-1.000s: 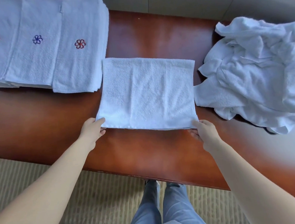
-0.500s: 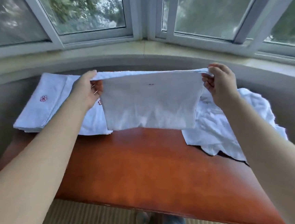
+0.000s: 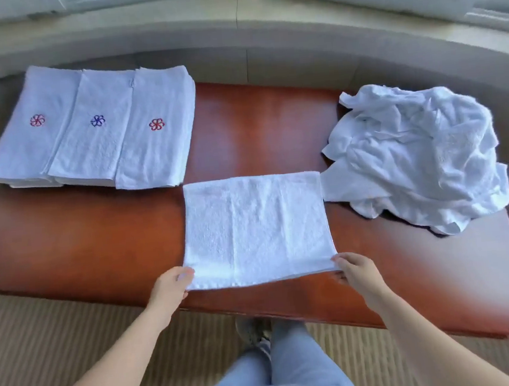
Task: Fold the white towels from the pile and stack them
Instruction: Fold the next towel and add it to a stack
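White terry cloth lies flat on the red-brown bench (image 3: 97,237), a single towel (image 3: 254,228) spread near the front edge, roughly midway along it. The person's left hand (image 3: 170,288) pinches its near left corner and the right hand (image 3: 358,271) pinches its near right corner, fingers closed on the hem, so both hands hold this one towel. It looks partly folded, a rectangle with faint crease lines, and I judge at least one more fold is needed before it matches the finished ones. Those sit at the far left: three folded stacks (image 3: 97,129) side by side and overlapping, each topped with an embroidered flower, two red and one blue between them. How many towels lie under each top I cannot tell, though the edges show several layers. To the right, its nearest flap just touching the spread towel, is the unfolded pile (image 3: 419,153), one crumpled heap whose count is impossible to make out but clearly several. So a good share is done, one towel is in hand, and a sizeable heap remains.
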`<state>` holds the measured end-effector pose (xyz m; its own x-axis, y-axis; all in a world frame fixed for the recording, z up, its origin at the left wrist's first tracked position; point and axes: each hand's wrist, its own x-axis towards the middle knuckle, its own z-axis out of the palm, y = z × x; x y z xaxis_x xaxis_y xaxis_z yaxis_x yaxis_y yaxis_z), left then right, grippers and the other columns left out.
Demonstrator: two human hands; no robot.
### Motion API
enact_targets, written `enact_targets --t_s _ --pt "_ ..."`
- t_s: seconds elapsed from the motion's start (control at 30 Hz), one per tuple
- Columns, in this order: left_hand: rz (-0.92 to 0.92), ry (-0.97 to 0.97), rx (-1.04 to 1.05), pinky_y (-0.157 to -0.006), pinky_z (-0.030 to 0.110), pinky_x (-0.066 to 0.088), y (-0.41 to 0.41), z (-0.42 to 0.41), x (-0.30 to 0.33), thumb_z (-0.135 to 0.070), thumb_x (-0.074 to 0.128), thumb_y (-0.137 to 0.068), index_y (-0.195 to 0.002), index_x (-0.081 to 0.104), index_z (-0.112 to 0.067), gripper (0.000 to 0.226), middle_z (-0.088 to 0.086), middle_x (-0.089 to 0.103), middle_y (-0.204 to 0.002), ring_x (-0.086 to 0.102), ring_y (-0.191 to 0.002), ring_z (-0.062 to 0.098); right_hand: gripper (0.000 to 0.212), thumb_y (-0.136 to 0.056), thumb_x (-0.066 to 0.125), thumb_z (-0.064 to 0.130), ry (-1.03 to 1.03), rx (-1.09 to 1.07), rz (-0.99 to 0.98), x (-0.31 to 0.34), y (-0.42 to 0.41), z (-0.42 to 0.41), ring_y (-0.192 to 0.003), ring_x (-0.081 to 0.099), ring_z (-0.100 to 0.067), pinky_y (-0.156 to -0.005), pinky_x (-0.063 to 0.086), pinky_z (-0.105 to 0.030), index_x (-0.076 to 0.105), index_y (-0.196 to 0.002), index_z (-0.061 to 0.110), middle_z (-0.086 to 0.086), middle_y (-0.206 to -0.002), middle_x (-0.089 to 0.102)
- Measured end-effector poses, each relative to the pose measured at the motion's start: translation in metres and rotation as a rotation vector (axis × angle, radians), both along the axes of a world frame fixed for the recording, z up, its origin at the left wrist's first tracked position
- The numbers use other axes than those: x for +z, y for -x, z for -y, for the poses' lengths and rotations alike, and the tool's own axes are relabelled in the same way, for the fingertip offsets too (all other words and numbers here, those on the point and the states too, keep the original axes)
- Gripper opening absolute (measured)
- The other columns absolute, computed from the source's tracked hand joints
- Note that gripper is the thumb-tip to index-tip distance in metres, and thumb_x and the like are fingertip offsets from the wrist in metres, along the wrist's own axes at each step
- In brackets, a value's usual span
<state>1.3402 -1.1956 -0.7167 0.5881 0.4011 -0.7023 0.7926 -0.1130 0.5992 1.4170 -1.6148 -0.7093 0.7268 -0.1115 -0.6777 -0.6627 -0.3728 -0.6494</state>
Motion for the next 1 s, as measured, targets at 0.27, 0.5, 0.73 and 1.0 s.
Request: enact_targets --t_s 0.27,0.5,0.73,1.0 --pt "-0.275 0.182 -0.469 -0.091 0.022 0.053 0.047 -0.033 -0.005 0.005 0.072 -0.084 -0.120 0.067 -0.028 0.050 0.005 0.064 -0.117 0.064 -0.107 0.014 0.032 -0.084 0.065 0.000 0.099 0.556 -0.328 -0.021 0.005 0.042 -0.075 0.066 -0.017 -0.075 0.051 -0.031 0.076 -0.107 0.020 0.002 -0.089 0.080" --pt "0.091 0.126 -0.179 -0.089 0.028 0.057 -0.034 -0.032 0.007 -0.015 0.067 -0.098 -0.094 0.075 -0.019 0.010 0.000 0.073 -0.089 0.067 -0.086 0.014 0.009 -0.094 0.071 0.032 -0.061 0.336 0.038 -0.002 -0.072 0.020 -0.083 0.068 -0.015 -0.076 0.052 -0.027 0.079 -0.097 0.029 -0.002 -0.093 0.078" --pt "0.206 -0.127 -0.058 -0.063 0.036 0.043 -0.139 -0.042 -0.017 -0.046 0.067 -0.092 -0.082 0.061 -0.003 0.044 -0.005 0.047 -0.058 0.045 -0.056 0.011 0.016 -0.097 0.065 0.041 -0.061 0.025 0.192 -0.031 -0.156 -0.024 -0.058 0.060 -0.009 -0.059 0.052 -0.021 0.073 -0.100 0.027 0.005 -0.069 0.068" --pt "0.169 -0.276 -0.092 -0.063 0.036 0.044 -0.178 -0.045 -0.060 -0.050 0.060 -0.091 -0.073 0.056 -0.008 0.046 -0.006 0.050 -0.055 0.044 -0.052 0.008 0.027 -0.093 0.050 0.054 0.161 0.085 0.245 -0.077 -0.190 -0.042 -0.054 0.060 -0.003 -0.057 0.049 -0.032 0.067 -0.100 0.034 0.010 -0.067 0.068"
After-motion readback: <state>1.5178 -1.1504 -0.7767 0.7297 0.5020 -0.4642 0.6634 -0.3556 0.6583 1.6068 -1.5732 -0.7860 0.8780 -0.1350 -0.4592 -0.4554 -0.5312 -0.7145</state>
